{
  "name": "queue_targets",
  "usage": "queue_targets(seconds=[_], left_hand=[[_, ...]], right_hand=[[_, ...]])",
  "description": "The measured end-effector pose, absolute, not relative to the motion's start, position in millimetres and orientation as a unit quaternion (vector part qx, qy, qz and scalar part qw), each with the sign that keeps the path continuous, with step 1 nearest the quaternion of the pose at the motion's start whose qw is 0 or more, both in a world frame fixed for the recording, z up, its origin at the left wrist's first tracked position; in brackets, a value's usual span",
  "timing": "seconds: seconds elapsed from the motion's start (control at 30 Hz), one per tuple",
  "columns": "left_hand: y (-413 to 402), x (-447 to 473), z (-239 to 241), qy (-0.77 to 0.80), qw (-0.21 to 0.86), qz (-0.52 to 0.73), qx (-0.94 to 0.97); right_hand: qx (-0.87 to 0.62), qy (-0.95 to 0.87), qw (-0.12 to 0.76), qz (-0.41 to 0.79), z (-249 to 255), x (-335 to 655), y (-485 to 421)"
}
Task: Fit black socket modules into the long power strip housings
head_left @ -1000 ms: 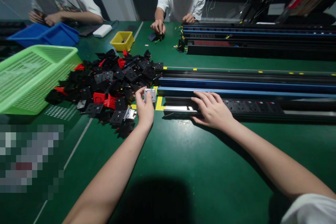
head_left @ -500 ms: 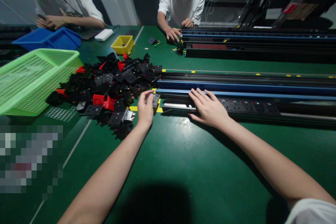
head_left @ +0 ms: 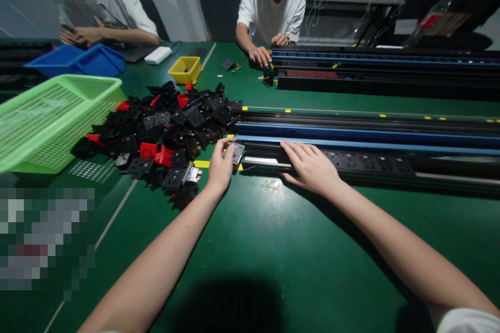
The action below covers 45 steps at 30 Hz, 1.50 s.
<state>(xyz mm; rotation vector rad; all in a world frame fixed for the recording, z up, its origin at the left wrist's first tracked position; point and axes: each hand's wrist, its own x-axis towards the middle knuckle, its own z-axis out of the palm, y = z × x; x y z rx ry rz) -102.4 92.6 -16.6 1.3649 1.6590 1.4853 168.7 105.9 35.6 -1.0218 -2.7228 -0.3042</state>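
Observation:
My left hand (head_left: 221, 166) pinches a black socket module (head_left: 237, 153) between thumb and fingers, at the left end of a long black channel (head_left: 269, 160). My right hand (head_left: 312, 166) lies flat across this channel, its fingers stretched toward the blue-edged rail (head_left: 375, 146) and its thumb along the near edge. Right of that hand, a row of black sockets (head_left: 371, 163) sits in the channel. Whatever is under the right palm is hidden. Close to my left hand lies a heap of loose black socket modules (head_left: 177, 171), with red pieces (head_left: 148, 150) among them.
A green basket (head_left: 74, 130) stands at the left, near a blue bin (head_left: 78, 60) and a small yellow tray (head_left: 185, 70). Across the green table (head_left: 250, 250), a co-worker's hand (head_left: 261, 55) touches more rails (head_left: 371, 86). Another person (head_left: 113, 15) sits at the far left.
My left hand has edged slightly right with the socket module, bringing it closer to the channel's end. My right hand's fingertips have drawn back a little toward me. The view has shifted slightly.

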Motion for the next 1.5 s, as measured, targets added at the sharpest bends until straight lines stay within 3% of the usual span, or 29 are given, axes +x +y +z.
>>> queue_targets(seconds=[0.57,1.07,1.5], left_hand=[[82.0,-88.1,-13.7,0.595,0.285,0.590,0.465],[72.7,-80.5,-16.6,0.650,0.193,0.543,0.495],[70.0,-79.1,-8.0,0.649,0.229,0.538,0.486]], right_hand=[[-0.352,-0.927,0.094,-0.095,38.0,168.4,97.9],[-0.343,-0.929,0.106,-0.092,35.9,169.0,92.7],[-0.345,-0.926,0.116,-0.098,34.7,168.9,90.3]])
